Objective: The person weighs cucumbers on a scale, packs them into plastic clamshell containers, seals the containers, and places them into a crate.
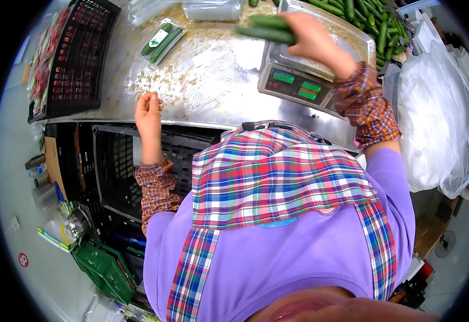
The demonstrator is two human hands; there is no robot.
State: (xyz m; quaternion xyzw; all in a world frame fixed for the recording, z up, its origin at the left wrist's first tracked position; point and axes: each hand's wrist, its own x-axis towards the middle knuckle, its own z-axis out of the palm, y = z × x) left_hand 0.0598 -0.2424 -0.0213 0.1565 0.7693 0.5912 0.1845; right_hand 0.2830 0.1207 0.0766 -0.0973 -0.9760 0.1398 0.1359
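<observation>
My right hand [317,43] is closed round small green cucumbers [266,33], at least two side by side. It holds them over the left part of a scale [296,83] whose green displays are lit. A metal tray tops the scale, partly covered by my hand and forearm. My left hand [148,115] is at the table's front edge with its fingers curled in, and nothing shows in them. Beyond it lies a clear plastic pack of cucumbers [163,42] with a white label. An open clear plastic container [210,64] rests on the table between my hands.
Loose cucumbers [376,21] are heaped at the back right. Clear plastic containers [213,8] stand at the back of the metal table [122,70]. A black crate [76,59] with packs sits at the left, a white plastic bag [433,118] at the right. Black crates [122,177] are below the front edge.
</observation>
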